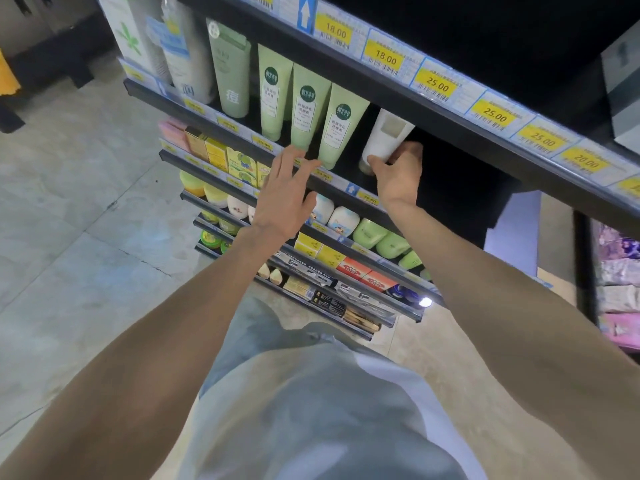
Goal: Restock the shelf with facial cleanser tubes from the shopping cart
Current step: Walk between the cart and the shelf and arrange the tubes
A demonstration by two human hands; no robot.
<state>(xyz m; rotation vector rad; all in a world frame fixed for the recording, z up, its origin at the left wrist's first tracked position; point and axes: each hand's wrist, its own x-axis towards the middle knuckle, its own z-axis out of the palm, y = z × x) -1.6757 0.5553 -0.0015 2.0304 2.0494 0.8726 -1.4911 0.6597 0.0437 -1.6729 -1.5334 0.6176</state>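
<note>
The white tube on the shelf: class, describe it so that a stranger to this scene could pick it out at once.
Find the dark shelf that holds a row of upside-down pale green tubes. At the right end of that row stands the white tube, its cap end gripped by the right hand. It alone is white with a plain grey label; its neighbours are green with dark round logos.

Dark gap right of white tube (386, 138) seems open.

Right hand (398, 178) around white tube (386, 138)
</note>
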